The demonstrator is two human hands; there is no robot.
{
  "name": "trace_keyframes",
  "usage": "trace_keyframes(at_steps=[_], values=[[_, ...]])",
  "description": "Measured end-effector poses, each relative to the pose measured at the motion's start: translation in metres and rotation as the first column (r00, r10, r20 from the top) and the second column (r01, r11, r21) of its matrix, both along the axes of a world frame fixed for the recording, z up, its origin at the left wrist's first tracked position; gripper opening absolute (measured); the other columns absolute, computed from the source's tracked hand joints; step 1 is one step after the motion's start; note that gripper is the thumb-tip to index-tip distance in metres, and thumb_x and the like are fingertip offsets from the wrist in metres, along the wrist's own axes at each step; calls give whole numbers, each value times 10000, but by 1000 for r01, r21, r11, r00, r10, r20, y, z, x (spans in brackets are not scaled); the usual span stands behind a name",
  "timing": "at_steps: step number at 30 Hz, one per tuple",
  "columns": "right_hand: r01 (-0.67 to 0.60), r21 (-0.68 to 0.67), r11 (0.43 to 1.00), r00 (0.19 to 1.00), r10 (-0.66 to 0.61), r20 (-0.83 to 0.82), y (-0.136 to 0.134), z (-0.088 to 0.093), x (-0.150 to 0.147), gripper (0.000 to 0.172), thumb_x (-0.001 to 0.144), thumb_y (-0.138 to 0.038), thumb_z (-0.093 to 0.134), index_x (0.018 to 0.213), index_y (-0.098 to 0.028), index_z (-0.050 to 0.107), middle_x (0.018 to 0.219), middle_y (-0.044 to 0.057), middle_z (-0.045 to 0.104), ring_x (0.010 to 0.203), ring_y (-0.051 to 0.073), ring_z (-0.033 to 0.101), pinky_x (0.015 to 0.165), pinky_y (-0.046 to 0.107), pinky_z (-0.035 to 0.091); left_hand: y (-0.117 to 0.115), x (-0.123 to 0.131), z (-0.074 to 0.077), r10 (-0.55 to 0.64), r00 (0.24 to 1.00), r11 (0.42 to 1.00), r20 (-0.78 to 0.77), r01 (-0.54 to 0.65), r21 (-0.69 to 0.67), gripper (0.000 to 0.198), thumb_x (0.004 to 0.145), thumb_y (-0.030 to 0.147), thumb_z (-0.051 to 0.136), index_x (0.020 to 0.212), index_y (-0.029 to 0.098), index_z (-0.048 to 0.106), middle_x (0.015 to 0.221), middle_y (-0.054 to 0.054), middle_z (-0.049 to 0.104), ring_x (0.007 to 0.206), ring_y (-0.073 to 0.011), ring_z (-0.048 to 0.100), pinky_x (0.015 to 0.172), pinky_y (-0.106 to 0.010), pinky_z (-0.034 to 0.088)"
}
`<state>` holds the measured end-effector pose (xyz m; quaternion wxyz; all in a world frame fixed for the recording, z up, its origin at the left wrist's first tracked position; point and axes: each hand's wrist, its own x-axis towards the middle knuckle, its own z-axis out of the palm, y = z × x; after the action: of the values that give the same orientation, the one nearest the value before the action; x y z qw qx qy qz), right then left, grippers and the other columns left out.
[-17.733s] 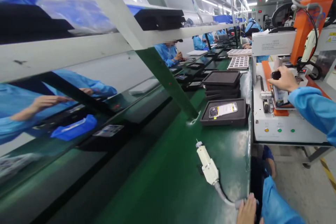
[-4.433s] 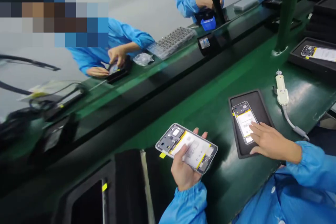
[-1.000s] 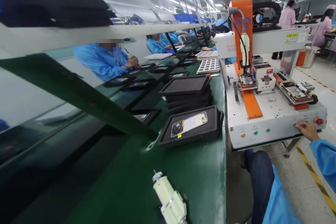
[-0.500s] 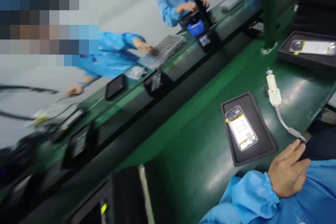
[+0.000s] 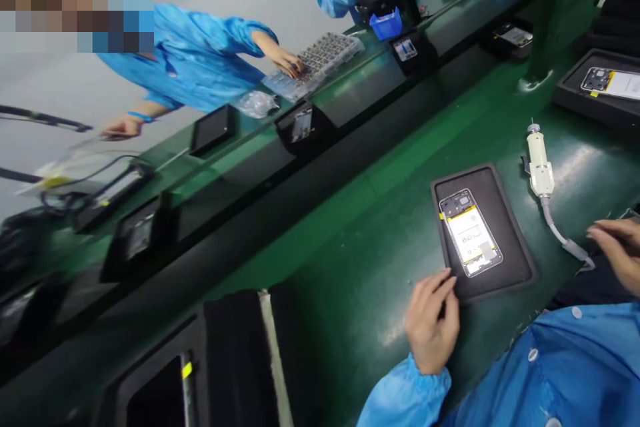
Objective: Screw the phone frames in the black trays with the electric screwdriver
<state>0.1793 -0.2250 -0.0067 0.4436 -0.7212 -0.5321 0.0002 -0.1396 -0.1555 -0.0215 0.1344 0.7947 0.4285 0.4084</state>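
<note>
A smartphone (image 5: 470, 233) with its back off, battery and circuit board showing, lies in a shallow black tray (image 5: 517, 260) on the green bench. My left hand (image 5: 433, 327) is at the tray's near left corner, fingers bent and thumb apart, fingertips at the rim; whether they press on it I cannot tell. At the right edge of the view my right hand (image 5: 620, 250), partly cut off, is held with thumb and fingers apart and nothing seen in it. Between it and the tray lies a cream-coloured electric screwdriver (image 5: 540, 163) with a grey cable.
Another opened phone (image 5: 617, 83) sits in a tray at the right, by a green post (image 5: 547, 27). Black trays (image 5: 235, 353) stand at the lower left. Across a dark conveyor strip (image 5: 350, 140) with trays on it, two people in blue smocks work beside a parts tray (image 5: 330, 57).
My left hand has moved leftward from the screwdriver's cable to the tray's corner. My right hand has come into view at the right. The view has shifted slightly, and the phone stays in its tray.
</note>
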Motion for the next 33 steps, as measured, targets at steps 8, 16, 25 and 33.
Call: trace_keyframes(at_steps=[8, 16, 25, 33], values=[[-374, 92, 923, 926, 368, 82, 49, -5, -69, 124, 902, -122, 590, 1001, -181, 634, 849, 37, 699, 716, 148, 670, 659, 246, 554, 16, -27, -21, 123, 992, 992, -16, -124, -27, 204, 852, 70, 576, 988, 174, 687, 1015, -86, 726, 962, -183, 680, 864, -327, 571], [-355, -159, 921, 639, 363, 678, 110, 1, 12, 430, 816, 12, 435, 1211, -97, 565, 1317, 213, 545, 1216, 337, 528, 920, 467, 507, 19, 3, -18, -33, 999, 996, -41, 29, -81, 256, 877, 184, 598, 1128, 155, 645, 1246, -151, 654, 1236, -279, 561, 989, -452, 536], [-251, -507, 825, 171, 553, 815, 190, -4, 71, 483, 831, 43, 358, 1254, -84, 553, 1380, 212, 495, 1299, 370, 443, 906, 552, 479, 19, 9, -32, -3, 1000, 991, -20, 0, -137, 305, 895, 211, 545, 1174, 129, 637, 1334, -186, 580, 1241, -279, 557, 1021, -456, 506], [-636, -300, 711, 423, 646, 635, 180, -3, 78, 212, 898, -169, 472, 1019, -92, 629, 1159, 208, 631, 1221, 317, 539, 1052, 512, 429, 41, 12, -26, 81, 994, 975, 70, -65, -214, 270, 905, 201, 517, 1093, 115, 692, 1228, -177, 653, 1099, -248, 656, 956, -385, 555]])
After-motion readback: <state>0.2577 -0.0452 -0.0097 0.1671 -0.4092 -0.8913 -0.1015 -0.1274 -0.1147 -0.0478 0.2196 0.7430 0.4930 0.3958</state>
